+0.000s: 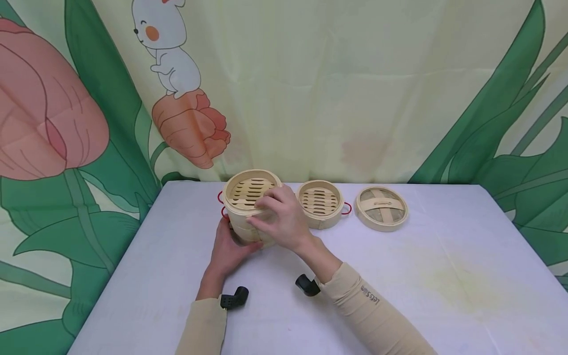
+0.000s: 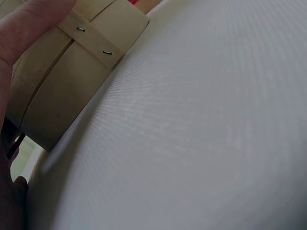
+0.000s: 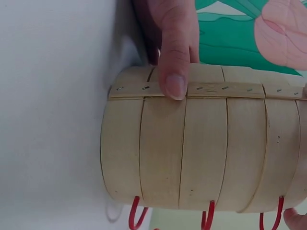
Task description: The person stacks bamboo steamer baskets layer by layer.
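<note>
A stack of round bamboo steamer baskets (image 1: 243, 226) stands on the table, a slatted floor showing in its top basket (image 1: 239, 172). Low on the stack, my left hand (image 1: 225, 252) grips the side, its thumb across the front. My right hand (image 1: 287, 219) pinches the top basket's rim at the right, covering part of it. In the right wrist view several tiers (image 3: 206, 153) line up, with red loop handles (image 3: 206, 220) along one side and the left thumb (image 3: 175, 79) on the stapled seam. The left wrist view shows the lower tiers (image 2: 72, 81) resting on the cloth.
Right of the stack sits another steamer basket (image 1: 320, 223) with a red handle (image 1: 347, 208). Farther right lies a woven bamboo lid (image 1: 381, 225). A white cloth covers the table (image 1: 421, 286), and a printed curtain (image 1: 319, 98) hangs behind its back edge.
</note>
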Tool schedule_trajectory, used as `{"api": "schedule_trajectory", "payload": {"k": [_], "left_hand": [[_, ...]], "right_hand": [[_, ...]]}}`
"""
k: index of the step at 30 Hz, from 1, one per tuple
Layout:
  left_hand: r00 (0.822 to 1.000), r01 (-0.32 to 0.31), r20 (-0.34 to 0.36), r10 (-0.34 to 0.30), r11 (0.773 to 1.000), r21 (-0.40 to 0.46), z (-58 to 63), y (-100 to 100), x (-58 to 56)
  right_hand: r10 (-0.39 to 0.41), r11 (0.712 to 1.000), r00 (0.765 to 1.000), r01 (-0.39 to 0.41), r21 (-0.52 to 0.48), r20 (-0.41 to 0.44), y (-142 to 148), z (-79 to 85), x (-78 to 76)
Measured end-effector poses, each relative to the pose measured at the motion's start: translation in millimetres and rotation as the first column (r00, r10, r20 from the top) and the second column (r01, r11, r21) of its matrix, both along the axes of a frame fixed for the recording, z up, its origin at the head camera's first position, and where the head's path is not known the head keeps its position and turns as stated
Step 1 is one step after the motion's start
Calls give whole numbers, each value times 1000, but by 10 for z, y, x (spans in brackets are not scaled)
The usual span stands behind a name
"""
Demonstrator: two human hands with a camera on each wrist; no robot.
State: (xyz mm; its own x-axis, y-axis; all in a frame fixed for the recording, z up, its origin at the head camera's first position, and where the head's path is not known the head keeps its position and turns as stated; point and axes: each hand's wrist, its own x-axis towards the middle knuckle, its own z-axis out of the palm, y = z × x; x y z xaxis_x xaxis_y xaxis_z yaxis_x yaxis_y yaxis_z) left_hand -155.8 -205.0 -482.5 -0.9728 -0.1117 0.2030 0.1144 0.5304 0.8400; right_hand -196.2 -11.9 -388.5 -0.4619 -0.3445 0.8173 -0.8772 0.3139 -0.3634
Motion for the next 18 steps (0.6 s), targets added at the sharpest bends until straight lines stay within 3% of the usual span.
{"api": "schedule_trajectory", "payload": {"k": [18], "left_hand": [[1000,-5,0,5,1000,-12,-5,13,3]], "right_hand": [[-29,998,999,27,59,23,31,58,40]]}}
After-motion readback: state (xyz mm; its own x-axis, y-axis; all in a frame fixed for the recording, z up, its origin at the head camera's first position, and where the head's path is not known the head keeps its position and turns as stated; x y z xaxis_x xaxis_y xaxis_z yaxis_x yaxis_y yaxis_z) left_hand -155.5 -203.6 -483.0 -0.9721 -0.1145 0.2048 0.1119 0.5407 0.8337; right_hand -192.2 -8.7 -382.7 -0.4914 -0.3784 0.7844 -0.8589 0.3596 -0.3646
